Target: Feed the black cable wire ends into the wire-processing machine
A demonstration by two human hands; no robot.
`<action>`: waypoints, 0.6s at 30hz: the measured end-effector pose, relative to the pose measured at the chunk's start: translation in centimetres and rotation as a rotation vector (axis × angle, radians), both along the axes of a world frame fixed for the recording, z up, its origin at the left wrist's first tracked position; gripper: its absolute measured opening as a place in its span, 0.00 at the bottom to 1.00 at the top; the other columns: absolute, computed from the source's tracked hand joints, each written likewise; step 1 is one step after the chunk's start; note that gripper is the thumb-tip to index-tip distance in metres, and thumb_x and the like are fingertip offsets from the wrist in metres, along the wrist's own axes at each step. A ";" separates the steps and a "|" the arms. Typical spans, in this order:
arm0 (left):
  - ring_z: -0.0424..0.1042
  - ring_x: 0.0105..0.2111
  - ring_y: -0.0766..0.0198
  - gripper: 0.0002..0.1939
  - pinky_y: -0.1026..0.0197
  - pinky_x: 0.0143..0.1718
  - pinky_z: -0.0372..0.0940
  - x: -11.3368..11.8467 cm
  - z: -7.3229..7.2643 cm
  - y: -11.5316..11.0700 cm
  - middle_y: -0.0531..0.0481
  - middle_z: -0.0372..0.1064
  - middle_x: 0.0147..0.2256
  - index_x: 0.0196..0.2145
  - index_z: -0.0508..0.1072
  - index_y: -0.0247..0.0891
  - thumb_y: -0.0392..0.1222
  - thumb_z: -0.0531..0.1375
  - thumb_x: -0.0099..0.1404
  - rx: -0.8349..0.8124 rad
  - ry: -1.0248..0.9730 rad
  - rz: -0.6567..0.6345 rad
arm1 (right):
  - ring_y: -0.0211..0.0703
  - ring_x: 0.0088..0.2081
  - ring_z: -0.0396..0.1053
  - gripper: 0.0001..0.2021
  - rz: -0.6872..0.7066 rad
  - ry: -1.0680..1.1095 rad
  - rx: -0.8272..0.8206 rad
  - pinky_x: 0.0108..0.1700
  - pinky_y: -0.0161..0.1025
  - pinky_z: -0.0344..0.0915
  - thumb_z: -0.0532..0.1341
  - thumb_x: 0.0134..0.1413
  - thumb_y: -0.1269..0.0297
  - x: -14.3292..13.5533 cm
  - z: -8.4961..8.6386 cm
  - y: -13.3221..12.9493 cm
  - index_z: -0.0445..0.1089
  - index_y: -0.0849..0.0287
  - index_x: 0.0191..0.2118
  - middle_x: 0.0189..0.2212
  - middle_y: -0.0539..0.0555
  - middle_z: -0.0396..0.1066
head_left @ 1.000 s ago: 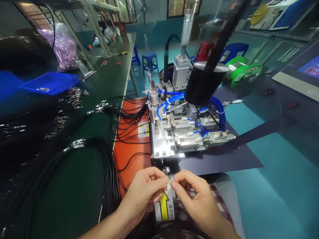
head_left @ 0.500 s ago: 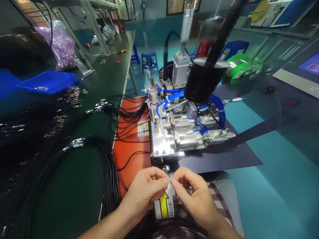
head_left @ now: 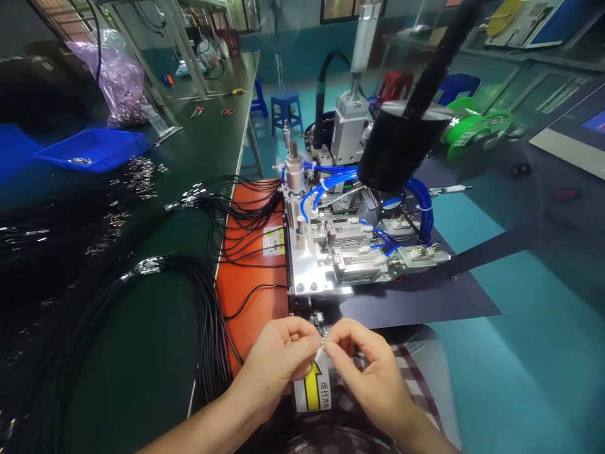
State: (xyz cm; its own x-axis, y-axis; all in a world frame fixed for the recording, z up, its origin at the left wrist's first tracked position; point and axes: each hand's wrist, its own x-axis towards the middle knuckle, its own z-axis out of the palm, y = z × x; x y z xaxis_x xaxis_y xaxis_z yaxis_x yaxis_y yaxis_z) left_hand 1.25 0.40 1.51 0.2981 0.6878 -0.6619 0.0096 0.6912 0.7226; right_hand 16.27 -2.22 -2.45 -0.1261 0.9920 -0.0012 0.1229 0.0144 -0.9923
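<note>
Pinching tiny part (head_left: 323, 343) between both hands

Left hand (head_left: 278, 359): bare; no glove, ring or watch is seen.
Right hand (head_left: 371, 372): bare; nothing is worn on the fingers or wrist.
Forearms: uncovered as far as the near edge; no sleeve is seen.
Garment (head_left: 416, 372): a checked fabric in dark red and white is seen near right, beneath the right hand.

Both hands (head_left: 326, 362) pinched together, fingertips touching
</note>
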 end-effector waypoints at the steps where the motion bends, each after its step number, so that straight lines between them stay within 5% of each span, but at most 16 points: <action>1: 0.40 0.14 0.75 0.05 0.71 0.12 0.35 0.0 0.0 0.0 0.63 0.48 0.12 0.26 0.64 0.37 0.38 0.57 0.57 -0.004 0.003 -0.002 | 0.38 0.27 0.60 0.07 -0.006 0.007 -0.047 0.29 0.34 0.58 0.57 0.58 0.67 0.1 -0.1 0.0 0.65 0.57 0.28 0.25 0.47 0.64; 5: 0.41 0.14 0.75 0.05 0.71 0.12 0.35 0.0 0.1 0.1 0.63 0.48 0.12 0.26 0.64 0.37 0.38 0.57 0.57 -0.007 0.015 -0.001 | 0.39 0.27 0.63 0.05 -0.005 -0.007 -0.138 0.29 0.34 0.60 0.56 0.59 0.63 0.3 -0.2 -0.2 0.68 0.56 0.34 0.26 0.48 0.68; 13: 0.43 0.14 0.75 0.07 0.71 0.12 0.38 -0.1 0.0 0.1 0.62 0.50 0.13 0.27 0.66 0.36 0.41 0.60 0.58 0.031 0.006 -0.016 | 0.39 0.27 0.61 0.08 -0.027 -0.126 0.071 0.30 0.35 0.58 0.57 0.57 0.68 -0.1 1.2 -0.2 0.64 0.58 0.26 0.24 0.48 0.64; 15: 0.47 0.14 0.75 0.07 0.71 0.13 0.42 -0.1 -0.1 -0.1 0.61 0.53 0.15 0.28 0.67 0.36 0.40 0.60 0.58 0.112 -0.019 -0.020 | 0.38 0.26 0.59 0.09 -0.024 -0.052 -0.041 0.29 0.34 0.57 0.58 0.57 0.66 0.1 1.6 0.0 0.63 0.58 0.26 0.23 0.47 0.62; 18: 0.56 0.20 0.74 0.04 0.69 0.19 0.52 -0.3 -0.2 -0.5 0.54 0.60 0.27 0.28 0.71 0.36 0.38 0.61 0.58 0.440 0.051 -0.014 | 0.35 0.22 0.54 0.10 0.007 0.165 -0.277 0.24 0.32 0.53 0.58 0.56 0.63 0.3 1.8 0.2 0.63 0.59 0.25 0.20 0.45 0.57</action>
State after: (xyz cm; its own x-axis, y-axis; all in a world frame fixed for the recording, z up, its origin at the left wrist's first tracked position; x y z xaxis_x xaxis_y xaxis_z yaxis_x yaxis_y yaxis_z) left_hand 0.94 -0.12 1.32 0.2833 0.9038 -0.3207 0.0602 0.3170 0.9465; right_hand 16.56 -2.01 -0.70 -0.1539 0.9560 -0.2497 -0.0389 -0.2584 -0.9652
